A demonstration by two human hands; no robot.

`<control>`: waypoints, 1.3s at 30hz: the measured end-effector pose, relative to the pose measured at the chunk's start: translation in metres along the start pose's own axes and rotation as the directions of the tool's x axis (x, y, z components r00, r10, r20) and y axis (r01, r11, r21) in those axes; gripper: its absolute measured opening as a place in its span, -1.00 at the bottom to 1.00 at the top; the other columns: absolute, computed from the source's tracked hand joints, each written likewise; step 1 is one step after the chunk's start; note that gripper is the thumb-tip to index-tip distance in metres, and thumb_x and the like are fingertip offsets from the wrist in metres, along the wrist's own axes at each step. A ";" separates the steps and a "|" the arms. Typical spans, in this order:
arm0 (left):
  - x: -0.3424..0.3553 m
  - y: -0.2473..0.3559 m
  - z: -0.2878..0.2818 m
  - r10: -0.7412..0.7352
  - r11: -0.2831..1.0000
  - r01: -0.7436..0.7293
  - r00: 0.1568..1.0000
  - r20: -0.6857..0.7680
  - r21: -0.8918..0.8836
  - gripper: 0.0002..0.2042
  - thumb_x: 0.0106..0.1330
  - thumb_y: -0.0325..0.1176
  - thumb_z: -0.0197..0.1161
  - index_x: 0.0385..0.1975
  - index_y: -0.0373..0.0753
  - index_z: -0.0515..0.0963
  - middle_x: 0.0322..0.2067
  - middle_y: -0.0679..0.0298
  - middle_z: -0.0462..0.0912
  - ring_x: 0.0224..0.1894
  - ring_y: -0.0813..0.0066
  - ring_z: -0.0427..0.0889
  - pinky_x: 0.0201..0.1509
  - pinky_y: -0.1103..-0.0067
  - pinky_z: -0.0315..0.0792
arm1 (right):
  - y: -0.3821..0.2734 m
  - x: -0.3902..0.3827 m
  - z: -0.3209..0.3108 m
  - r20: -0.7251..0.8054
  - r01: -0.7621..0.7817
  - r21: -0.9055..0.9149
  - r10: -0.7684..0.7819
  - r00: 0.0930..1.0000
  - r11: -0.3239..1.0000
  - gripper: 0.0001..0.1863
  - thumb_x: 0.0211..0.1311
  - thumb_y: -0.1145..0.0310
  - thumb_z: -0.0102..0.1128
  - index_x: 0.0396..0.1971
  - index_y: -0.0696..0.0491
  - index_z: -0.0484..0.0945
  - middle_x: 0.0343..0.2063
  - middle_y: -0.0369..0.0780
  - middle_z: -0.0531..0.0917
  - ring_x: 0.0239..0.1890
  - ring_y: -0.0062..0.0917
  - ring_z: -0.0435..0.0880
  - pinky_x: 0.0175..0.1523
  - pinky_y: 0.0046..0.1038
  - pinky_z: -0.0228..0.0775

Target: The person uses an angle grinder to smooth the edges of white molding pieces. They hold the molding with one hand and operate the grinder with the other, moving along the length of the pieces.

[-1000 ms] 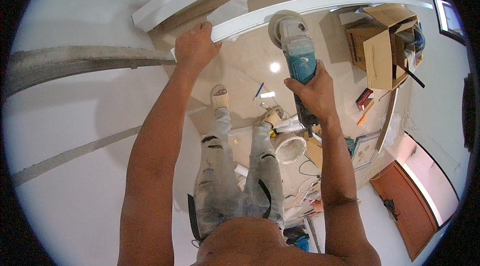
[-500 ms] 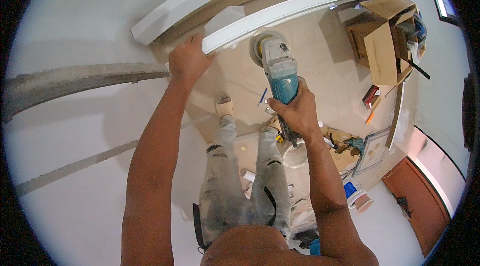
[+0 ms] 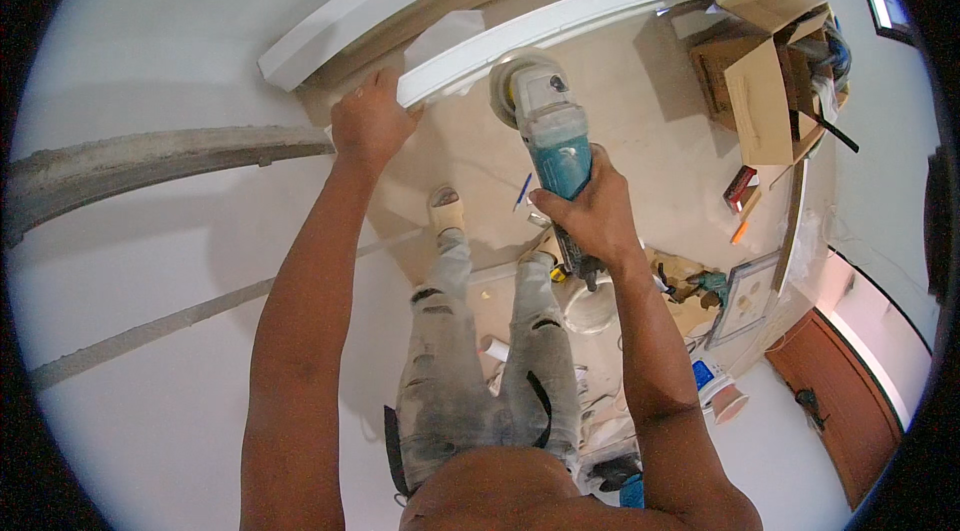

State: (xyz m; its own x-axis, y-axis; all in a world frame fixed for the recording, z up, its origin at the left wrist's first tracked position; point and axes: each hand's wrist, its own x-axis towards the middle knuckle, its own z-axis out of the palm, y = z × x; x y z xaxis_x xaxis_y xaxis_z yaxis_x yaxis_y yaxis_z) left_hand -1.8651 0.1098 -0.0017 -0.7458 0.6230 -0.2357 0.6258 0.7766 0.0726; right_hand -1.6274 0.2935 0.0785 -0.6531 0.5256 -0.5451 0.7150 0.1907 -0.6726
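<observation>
My right hand [image 3: 590, 216] is wrapped round the body of an angle grinder [image 3: 560, 159], grey at the head and teal along its middle. Its round disc [image 3: 512, 81] is up at the far end, close beside a long white strip [image 3: 560, 23]; I cannot tell whether the two touch. At the strip's near left end my left hand [image 3: 372, 121] is closed round it, fingers curled over the far side. The strip runs off to the far right, slightly bent by the lens.
A shorter white length [image 3: 370, 11] lies behind the strip. To the right stand an open cardboard box [image 3: 758, 101], a red box [image 3: 741, 188] and an orange-handled tool [image 3: 740, 231]. A white bucket [image 3: 588, 306] is beside my leg. A blue pen [image 3: 523, 191] lies on the floor.
The grinder and my right hand have shifted slightly left and toward the strip. My left hand still grips the strip's end, and the whole view has moved a little.
</observation>
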 end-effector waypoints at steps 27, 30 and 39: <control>-0.002 0.002 -0.002 -0.016 0.999 0.017 1.000 0.020 -0.047 -0.55 0.19 -0.01 0.51 -0.08 -0.18 0.59 -0.15 0.09 0.75 -0.09 0.00 0.77 -0.03 0.13 0.63 | -0.004 0.010 -0.007 -0.016 0.016 0.002 -0.016 1.000 1.000 -0.25 -0.10 0.22 0.62 0.06 0.33 0.52 -0.21 0.04 0.75 -0.16 -0.25 0.76 0.05 -0.28 0.59; -0.002 0.001 -0.001 -0.042 0.997 0.045 0.997 0.061 -0.056 -0.55 0.19 -0.02 0.51 -0.09 -0.19 0.60 -0.14 0.07 0.74 -0.08 -0.02 0.76 -0.01 0.12 0.62 | -0.002 0.010 -0.008 -0.023 0.010 0.002 -0.009 1.000 1.000 -0.26 -0.09 0.21 0.61 0.06 0.32 0.52 -0.21 0.03 0.74 -0.17 -0.26 0.76 0.05 -0.28 0.59; -0.002 0.001 0.000 -0.038 0.997 0.041 0.998 0.056 -0.058 -0.53 0.17 -0.04 0.52 -0.07 -0.23 0.60 -0.10 0.04 0.72 -0.05 -0.04 0.75 0.02 0.13 0.62 | 0.005 0.012 0.000 -0.019 -0.001 0.057 0.002 1.000 0.998 -0.28 -0.08 0.22 0.62 0.05 0.29 0.52 -0.22 0.00 0.74 -0.18 -0.31 0.75 0.02 -0.32 0.59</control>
State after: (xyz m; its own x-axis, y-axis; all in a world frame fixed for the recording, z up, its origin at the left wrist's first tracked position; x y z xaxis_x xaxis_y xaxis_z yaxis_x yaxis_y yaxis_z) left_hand -1.8629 0.1099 -0.0017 -0.7552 0.5868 -0.2922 0.5803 0.8058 0.1185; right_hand -1.6319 0.3011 0.0692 -0.6470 0.5415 -0.5369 0.7000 0.1426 -0.6998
